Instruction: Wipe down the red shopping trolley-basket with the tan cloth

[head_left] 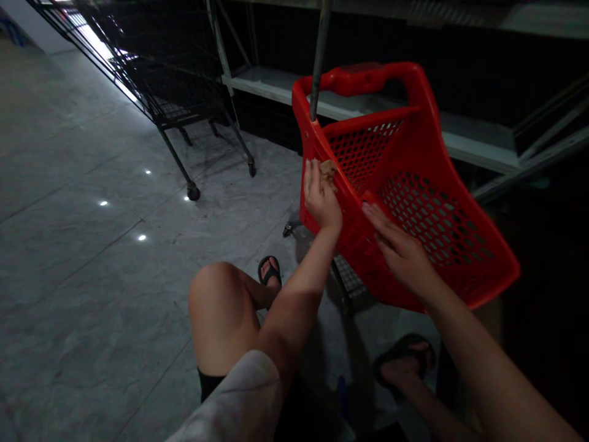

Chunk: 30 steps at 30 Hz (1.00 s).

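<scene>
A red plastic basket point(432, 141) with perforated walls and a handle loop stands tilted on a wheeled frame. My left hand point(322, 199) presses a crumpled brown cloth point(328, 170) against the outer side of the basket, just under its rim. Further down that same side, my right hand point(400, 245) rests at the rim with its fingers stretched out and holds nothing. A grey metal pole point(319, 58) meets the basket's upper left corner.
A dark wire shopping cart point(184, 92) on wheels stands at the upper left. Behind the basket runs a metal shelf rack point(483, 147). My knee and sandalled feet are below, on the grey tiled floor point(92, 276). A small blue object point(342, 393) lies near the bottom.
</scene>
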Each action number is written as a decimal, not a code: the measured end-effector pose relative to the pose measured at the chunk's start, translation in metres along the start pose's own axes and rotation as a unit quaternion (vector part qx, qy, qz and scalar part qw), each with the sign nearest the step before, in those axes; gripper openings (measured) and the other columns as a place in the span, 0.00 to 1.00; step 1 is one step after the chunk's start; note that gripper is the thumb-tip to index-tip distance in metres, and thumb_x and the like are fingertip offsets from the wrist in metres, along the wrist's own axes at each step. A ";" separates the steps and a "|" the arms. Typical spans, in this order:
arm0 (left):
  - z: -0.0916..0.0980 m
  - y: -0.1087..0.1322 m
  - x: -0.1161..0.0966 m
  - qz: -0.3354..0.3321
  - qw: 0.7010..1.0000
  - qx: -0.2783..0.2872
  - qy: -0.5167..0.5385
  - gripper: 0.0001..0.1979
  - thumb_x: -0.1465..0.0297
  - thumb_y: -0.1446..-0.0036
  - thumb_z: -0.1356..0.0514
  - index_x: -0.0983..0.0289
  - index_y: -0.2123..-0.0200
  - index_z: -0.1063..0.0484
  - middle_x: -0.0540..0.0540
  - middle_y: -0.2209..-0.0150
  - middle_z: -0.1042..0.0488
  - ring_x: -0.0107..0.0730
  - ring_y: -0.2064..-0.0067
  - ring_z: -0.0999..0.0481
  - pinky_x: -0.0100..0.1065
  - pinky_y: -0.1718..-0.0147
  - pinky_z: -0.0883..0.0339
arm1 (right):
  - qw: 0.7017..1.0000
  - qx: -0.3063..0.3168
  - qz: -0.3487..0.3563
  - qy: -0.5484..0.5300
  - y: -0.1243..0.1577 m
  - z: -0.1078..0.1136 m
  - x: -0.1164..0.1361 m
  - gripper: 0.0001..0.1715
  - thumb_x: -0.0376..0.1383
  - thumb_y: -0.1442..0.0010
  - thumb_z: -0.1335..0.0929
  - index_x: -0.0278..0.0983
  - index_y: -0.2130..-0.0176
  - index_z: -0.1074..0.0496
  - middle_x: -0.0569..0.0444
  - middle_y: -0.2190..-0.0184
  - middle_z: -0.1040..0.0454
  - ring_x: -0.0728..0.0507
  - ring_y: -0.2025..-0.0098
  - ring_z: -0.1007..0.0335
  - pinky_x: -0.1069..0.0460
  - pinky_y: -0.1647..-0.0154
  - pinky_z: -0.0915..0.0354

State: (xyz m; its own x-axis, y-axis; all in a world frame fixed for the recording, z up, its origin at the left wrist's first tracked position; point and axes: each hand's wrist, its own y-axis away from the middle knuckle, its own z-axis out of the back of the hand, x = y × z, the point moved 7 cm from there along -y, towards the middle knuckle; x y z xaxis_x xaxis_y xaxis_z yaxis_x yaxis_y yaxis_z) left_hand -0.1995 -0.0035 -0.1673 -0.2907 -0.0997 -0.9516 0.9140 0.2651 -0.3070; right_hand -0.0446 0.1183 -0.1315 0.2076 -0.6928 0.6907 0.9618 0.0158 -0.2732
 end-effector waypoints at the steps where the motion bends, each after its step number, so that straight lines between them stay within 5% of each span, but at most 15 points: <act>1: -0.001 -0.003 0.000 -0.003 1.000 -0.003 0.001 0.27 0.74 0.25 0.50 0.50 0.28 0.35 0.45 0.24 0.38 0.27 0.23 0.41 0.35 0.23 0.46 | 1.000 -0.002 -0.003 -0.006 -0.001 -0.001 0.000 0.36 0.32 0.28 0.39 0.50 0.25 0.37 0.57 0.26 0.35 0.41 0.23 0.45 0.36 0.20 0.47; 3: 0.000 0.010 0.002 -0.019 1.000 0.013 0.004 0.27 0.74 0.25 0.50 0.50 0.28 0.34 0.46 0.25 0.35 0.28 0.23 0.39 0.37 0.23 0.46 | 1.000 -0.004 -0.013 -0.022 -0.003 -0.001 -0.002 0.35 0.33 0.28 0.39 0.49 0.26 0.36 0.56 0.28 0.32 0.41 0.24 0.41 0.36 0.21 0.45; 10: 0.018 0.120 0.019 -0.087 0.987 0.133 0.037 0.27 0.74 0.28 0.48 0.49 0.31 0.31 0.49 0.30 0.28 0.31 0.27 0.31 0.43 0.27 0.34 | 0.997 -0.028 -0.050 -0.057 -0.003 0.004 -0.007 0.30 0.38 0.28 0.36 0.45 0.31 0.28 0.52 0.29 0.30 0.39 0.26 0.36 0.37 0.22 0.43; 12: 0.020 0.115 0.020 -0.075 0.989 0.126 0.037 0.26 0.73 0.27 0.47 0.49 0.31 0.30 0.50 0.30 0.28 0.32 0.28 0.30 0.45 0.27 0.35 | 0.996 -0.048 -0.059 -0.036 -0.001 0.008 -0.005 0.29 0.39 0.30 0.34 0.45 0.33 0.27 0.51 0.31 0.27 0.38 0.28 0.33 0.36 0.23 0.40; 15: 0.018 0.071 0.012 -0.053 0.994 0.090 0.024 0.25 0.70 0.27 0.48 0.50 0.31 0.30 0.51 0.30 0.29 0.33 0.27 0.31 0.45 0.25 0.39 | 0.993 -0.100 -0.056 0.020 0.002 0.015 0.001 0.22 0.40 0.32 0.33 0.44 0.42 0.21 0.48 0.39 0.20 0.36 0.36 0.25 0.35 0.29 0.33; 20: 0.008 0.007 -0.019 -0.059 0.997 0.054 -0.002 0.26 0.72 0.28 0.48 0.54 0.31 0.30 0.50 0.28 0.31 0.30 0.25 0.36 0.39 0.25 0.42 | 0.982 -0.169 -0.075 0.048 0.010 0.023 0.006 0.10 0.44 0.36 0.30 0.42 0.61 0.24 0.49 0.62 0.20 0.41 0.61 0.22 0.46 0.57 0.24; 24: 0.011 0.045 -0.016 -0.080 0.993 0.090 -0.001 0.26 0.73 0.29 0.48 0.52 0.31 0.30 0.49 0.28 0.31 0.30 0.25 0.35 0.42 0.25 0.41 | 0.983 -0.162 -0.082 0.033 0.012 0.021 0.007 0.10 0.45 0.36 0.31 0.42 0.65 0.27 0.52 0.68 0.23 0.43 0.68 0.26 0.48 0.62 0.27; 28: 0.021 0.111 0.004 -0.108 0.976 0.187 0.008 0.26 0.71 0.28 0.46 0.47 0.31 0.30 0.48 0.29 0.30 0.33 0.27 0.32 0.44 0.26 0.38 | 0.984 -0.168 -0.038 0.048 0.009 0.023 0.015 0.07 0.41 0.35 0.32 0.42 0.63 0.25 0.48 0.61 0.20 0.40 0.59 0.22 0.45 0.52 0.25; 30: 0.026 0.115 0.006 -0.113 0.973 0.201 0.023 0.26 0.70 0.28 0.47 0.46 0.31 0.30 0.48 0.30 0.29 0.34 0.27 0.32 0.46 0.26 0.38 | 0.984 -0.167 -0.033 0.046 0.008 0.024 0.015 0.08 0.40 0.35 0.32 0.42 0.59 0.23 0.47 0.57 0.19 0.38 0.54 0.21 0.42 0.47 0.25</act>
State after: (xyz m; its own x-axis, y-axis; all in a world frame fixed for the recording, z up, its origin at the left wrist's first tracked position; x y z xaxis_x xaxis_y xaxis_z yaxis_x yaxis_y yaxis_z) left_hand -0.0891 0.0016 -0.2076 -0.5017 -0.0666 -0.8625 0.8589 -0.1569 -0.4875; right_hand -0.0297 0.1251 -0.1073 0.1147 -0.7476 0.6542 0.8572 -0.2584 -0.4455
